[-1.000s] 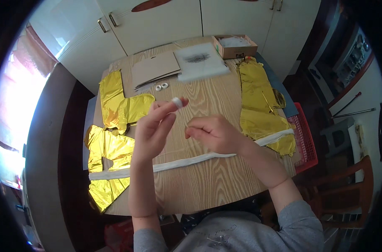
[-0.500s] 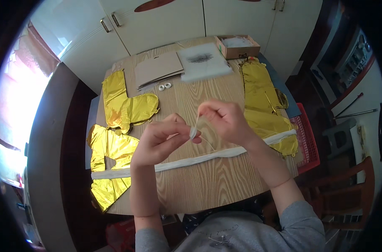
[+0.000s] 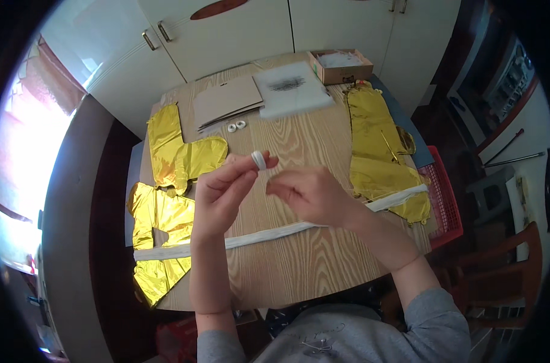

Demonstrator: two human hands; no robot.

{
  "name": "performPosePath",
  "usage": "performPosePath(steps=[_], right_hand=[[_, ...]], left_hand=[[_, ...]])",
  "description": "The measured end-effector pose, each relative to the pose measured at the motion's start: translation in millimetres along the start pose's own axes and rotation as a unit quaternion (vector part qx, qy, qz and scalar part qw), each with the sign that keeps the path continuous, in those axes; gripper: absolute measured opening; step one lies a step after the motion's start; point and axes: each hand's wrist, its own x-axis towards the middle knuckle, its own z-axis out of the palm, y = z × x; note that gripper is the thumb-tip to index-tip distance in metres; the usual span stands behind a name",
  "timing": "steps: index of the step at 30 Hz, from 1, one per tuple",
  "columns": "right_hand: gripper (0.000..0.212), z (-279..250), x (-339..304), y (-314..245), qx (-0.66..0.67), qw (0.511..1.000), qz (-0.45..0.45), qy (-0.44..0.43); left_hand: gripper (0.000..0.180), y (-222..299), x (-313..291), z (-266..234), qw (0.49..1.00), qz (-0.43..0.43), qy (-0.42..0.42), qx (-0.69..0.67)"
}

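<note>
A small coil of white ribbon is wound around the fingers of my left hand, which is raised over the middle of the table with its fingers closed together. Just right of it, my right hand is held in a pinch, fingertips toward the coil. Whatever lies between those fingertips is hidden. Below both hands a long white strip stretches across the table. Its left end lies over a gold foil balloon, its right end over another flat gold foil piece.
Another gold foil balloon lies at the far left. Two small white rolls sit near stacked cardboard sheets. Behind are a clear plastic sheet and an open cardboard box. A red basket stands beside the table's right edge.
The coil and my left fingers have moved up and to the left. My right hand has come down and left; the strand seen at its fingertips before no longer shows clearly.
</note>
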Motion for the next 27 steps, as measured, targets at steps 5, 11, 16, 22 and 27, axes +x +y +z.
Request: performPosePath(steps=[5, 11, 16, 22, 27], right_hand=[[0.009, -19.5, 8.2, -25.0, 0.012, 0.999, 0.009, 0.049], [0.009, -0.8, -2.2, -9.6, -0.004, 1.0, -0.014, 0.002], [0.01, -13.9, 5.6, -9.6, 0.038, 0.993, 0.05, 0.103], [0.007, 0.6, -2.2, -13.6, -0.001, 0.999, -0.017, 0.031], [0.004, -10.5, 3.0, -10.2, 0.006, 0.996, 0.056, 0.067]], left_hand=[[0.017, 1.7, -1.9, -15.1, 0.99, -0.008, -0.129, 0.054], [0.016, 7.8, 1.5, 3.2, 0.999, -0.011, 0.017, -0.04], [0.017, 2.3, -1.5, -10.2, 0.988, 0.016, -0.121, 0.093], [0.017, 7.0, 2.2, 4.1, 0.996, 0.023, 0.018, 0.088], [0.019, 4.5, -2.7, -13.2, 0.978, 0.016, -0.187, -0.091]])
